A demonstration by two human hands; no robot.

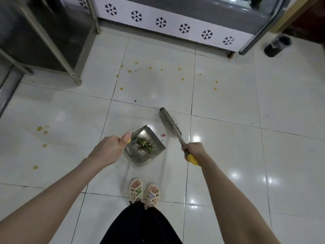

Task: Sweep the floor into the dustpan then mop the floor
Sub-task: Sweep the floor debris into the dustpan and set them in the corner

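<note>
A grey metal dustpan (154,147) rests on the white tiled floor (228,155) just ahead of my feet, with green vegetable scraps (145,144) inside it. My left hand (112,148) is closed around the dustpan's yellow-tipped handle. My right hand (192,150) grips the broom's handle near its yellow end. The broom's head (169,123) sits to the right of the dustpan. A small red scrap (163,135) lies between the broom and the pan. Yellow drops (129,71) are spattered over the tiles ahead and to the left.
A metal rack with angled legs (52,50) stands at the back left. A white cabinet with black snowflake cut-outs (175,23) runs along the back. A dark lined bin (277,45) sits at the back right. My sandalled feet (144,192) are directly below the dustpan.
</note>
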